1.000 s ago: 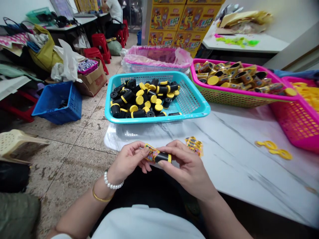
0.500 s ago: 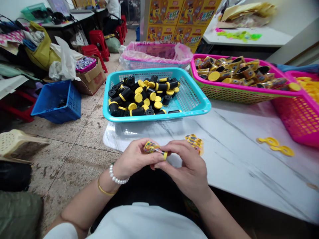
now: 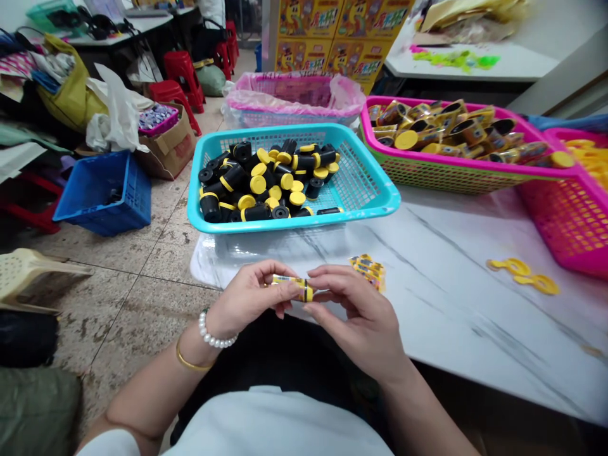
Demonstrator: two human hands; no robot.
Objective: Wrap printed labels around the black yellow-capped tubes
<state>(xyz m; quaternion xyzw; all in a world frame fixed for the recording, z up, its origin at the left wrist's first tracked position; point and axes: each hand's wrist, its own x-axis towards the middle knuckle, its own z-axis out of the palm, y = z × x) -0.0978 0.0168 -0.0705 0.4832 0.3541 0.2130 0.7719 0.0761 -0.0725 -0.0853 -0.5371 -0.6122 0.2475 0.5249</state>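
Note:
Between my hands lies a small black cylinder with a yellow cap [image 3: 308, 292], a shiny printed yellow label [image 3: 287, 280] around its body. My left hand [image 3: 259, 292] pinches the labelled body between thumb and fingers, with a pearl bracelet at the wrist. My right hand [image 3: 358, 310] curls loosely around the capped end, thumb below and fingertips above. Just beyond it, a sheet of printed yellow labels [image 3: 368, 271] lies on the white marbled table [image 3: 441, 278]. A turquoise basket [image 3: 285, 227] ahead holds several black cylinders with yellow caps [image 3: 258, 184].
A pink and green basket [image 3: 456, 179] of labelled cylinders stands at the right. Beside it is a pink basket [image 3: 560, 221] with yellow parts. Two yellow ring pieces [image 3: 525, 277] lie on the table. A blue crate [image 3: 107, 196] sits on the floor at left.
The cylinder has turned in my hands and now lies level, its label closer around the body. My right fingers have loosened and spread a little. The view has shifted slightly.

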